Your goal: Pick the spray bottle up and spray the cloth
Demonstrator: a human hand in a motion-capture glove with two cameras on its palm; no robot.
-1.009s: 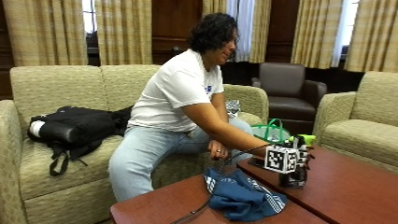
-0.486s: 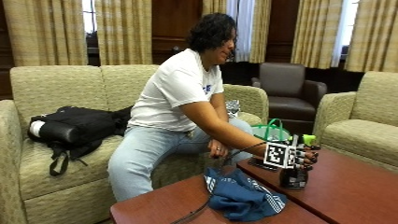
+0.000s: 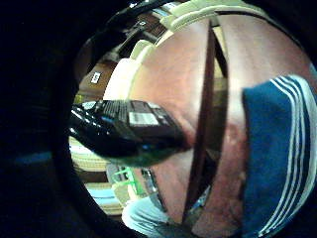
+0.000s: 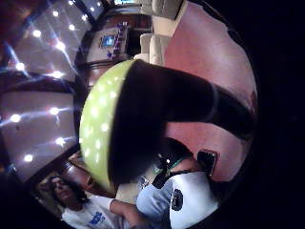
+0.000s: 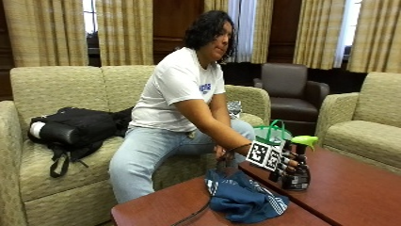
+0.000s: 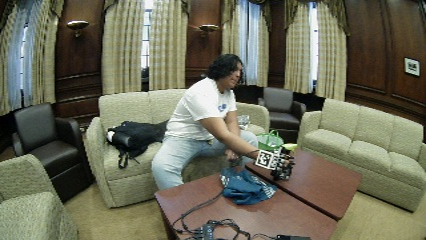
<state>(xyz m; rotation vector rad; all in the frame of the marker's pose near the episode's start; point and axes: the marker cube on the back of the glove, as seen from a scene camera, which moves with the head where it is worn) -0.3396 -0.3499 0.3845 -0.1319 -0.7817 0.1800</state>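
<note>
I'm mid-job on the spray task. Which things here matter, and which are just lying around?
Job:
spray bottle, dark with a green head, gripped by the gloved right hand
blue cloth, striped, crumpled on the table

Lying about:
black bag on the sofa
green bag behind the table
cables on the table

Upright dark spray bottle [image 5: 297, 165] (green nozzle) beside crumpled blue cloth [image 5: 243, 199]

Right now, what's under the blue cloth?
The blue cloth lies on the reddish wooden table, beside the spray bottle the gloved right hand grips. Anything beneath its folds is hidden.
</note>
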